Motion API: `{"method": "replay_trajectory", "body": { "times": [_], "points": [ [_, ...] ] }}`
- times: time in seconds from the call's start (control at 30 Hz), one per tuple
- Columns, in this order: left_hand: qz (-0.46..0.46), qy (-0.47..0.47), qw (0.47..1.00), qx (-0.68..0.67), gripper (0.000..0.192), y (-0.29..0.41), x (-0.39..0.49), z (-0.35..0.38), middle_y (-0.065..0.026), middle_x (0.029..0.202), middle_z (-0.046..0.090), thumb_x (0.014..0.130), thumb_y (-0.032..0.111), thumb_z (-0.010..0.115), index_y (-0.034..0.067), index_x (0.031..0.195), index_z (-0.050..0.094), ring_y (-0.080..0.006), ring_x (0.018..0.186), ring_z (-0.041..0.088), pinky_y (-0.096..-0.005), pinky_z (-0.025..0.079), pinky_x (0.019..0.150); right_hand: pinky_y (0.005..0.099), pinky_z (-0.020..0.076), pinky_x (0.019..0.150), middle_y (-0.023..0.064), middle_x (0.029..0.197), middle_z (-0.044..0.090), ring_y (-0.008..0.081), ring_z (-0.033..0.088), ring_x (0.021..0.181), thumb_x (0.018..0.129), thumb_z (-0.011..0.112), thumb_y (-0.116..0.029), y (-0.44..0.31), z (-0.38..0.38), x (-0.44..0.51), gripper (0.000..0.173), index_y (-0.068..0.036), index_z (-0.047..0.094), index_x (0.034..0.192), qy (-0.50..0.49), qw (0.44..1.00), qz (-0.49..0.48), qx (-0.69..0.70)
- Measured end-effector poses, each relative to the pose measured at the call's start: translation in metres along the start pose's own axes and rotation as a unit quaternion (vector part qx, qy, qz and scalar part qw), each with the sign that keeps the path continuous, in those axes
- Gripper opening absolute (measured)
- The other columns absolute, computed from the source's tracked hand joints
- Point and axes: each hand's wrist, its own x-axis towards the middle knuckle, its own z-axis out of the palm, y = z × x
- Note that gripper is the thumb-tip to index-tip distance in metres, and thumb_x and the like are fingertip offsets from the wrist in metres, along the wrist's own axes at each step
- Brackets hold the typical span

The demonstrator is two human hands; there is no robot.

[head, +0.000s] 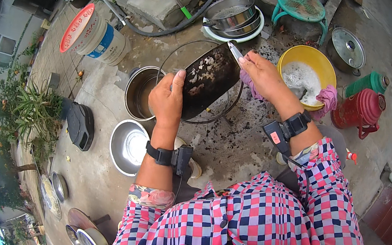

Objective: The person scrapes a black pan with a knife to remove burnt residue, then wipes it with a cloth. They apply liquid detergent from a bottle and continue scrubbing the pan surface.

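My left hand (166, 96) grips the left edge of a blackened metal pan (210, 82), thumb up along its side. The pan is held tilted above the ground, and pale scraped or flaking patches show on its dark surface. In my right hand (262, 73) is a silvery metal tool (234, 51), possibly a scraper, its tip at the pan's upper edge. A purple cloth (251, 85) hangs beneath that hand; whether the fingers hold it is hidden. A thin round wire ring (237, 104) shows around and below the pan.
Near my left arm stand a metal pot (141, 92) and a shiny basin (125, 149). A yellow bucket (288, 56) of suds stands right, beside red (357, 110) and green (366, 85) thermos flasks. Stacked pans (231, 13), a green stool (301, 6) and a lidded pot (344, 50) stand farther off.
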Motion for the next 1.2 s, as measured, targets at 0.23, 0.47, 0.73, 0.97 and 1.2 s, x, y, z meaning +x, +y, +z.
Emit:
{"method": "replay_trajectory", "body": {
  "times": [0.23,0.47,0.73,0.97,1.2],
  "points": [
    [-0.077,-0.016,0.997,-0.024,0.053,-0.009,0.024,-0.011,-0.0175,0.066,0.055,0.094,0.055,0.055,0.005,0.076,0.062,-0.0374,0.063,0.052,-0.0424,0.043,0.06,0.0317,0.046,0.072,0.0075,0.088,0.063,0.0159,0.057,0.079,0.091,0.054,-0.012,0.008,-0.012,0.041,0.028,-0.009,0.063,0.118,-0.003,0.999,-0.015,0.052],
    [-0.096,-0.024,0.993,-0.071,0.054,-0.02,0.035,-0.02,-0.0185,0.069,0.059,0.094,0.056,0.054,0.005,0.081,0.066,-0.037,0.066,0.054,-0.0413,0.045,0.064,0.0248,0.0435,0.069,0.0041,0.095,0.061,0.0103,0.049,0.076,0.093,0.049,-0.003,0.0,0.001,0.034,0.044,-0.013,0.057,0.135,0.001,0.999,0.015,0.051],
    [-0.096,-0.01,0.994,-0.06,0.052,-0.014,0.028,-0.019,-0.0197,0.068,0.057,0.096,0.052,0.054,0.003,0.079,0.064,-0.0382,0.063,0.053,-0.0415,0.044,0.062,0.0231,0.0437,0.081,0.0058,0.109,0.062,0.0112,0.054,0.089,0.093,0.048,-0.002,-0.021,-0.008,0.034,0.038,0.0,0.058,0.13,-0.046,0.983,0.117,0.133],
    [-0.058,0.009,0.998,-0.003,0.052,-0.006,0.02,-0.017,-0.0198,0.069,0.056,0.098,0.049,0.052,0.003,0.074,0.058,-0.0411,0.064,0.053,-0.0443,0.042,0.058,0.0242,0.0417,0.095,0.0048,0.126,0.058,0.011,0.053,0.11,0.095,0.049,-0.006,-0.04,-0.007,0.02,0.039,-0.001,0.055,0.134,-0.054,0.955,0.193,0.22],
    [-0.017,0.023,1.0,0.009,0.048,-0.011,0.016,-0.011,-0.0188,0.071,0.058,0.1,0.043,0.051,0.003,0.074,0.055,-0.0421,0.065,0.054,-0.0461,0.042,0.059,0.0241,0.0418,0.095,0.0053,0.127,0.058,0.009,0.052,0.11,0.096,0.051,-0.01,-0.047,0.001,0.005,0.042,-0.003,0.053,0.137,-0.038,0.944,0.187,0.269]
  ]
}}
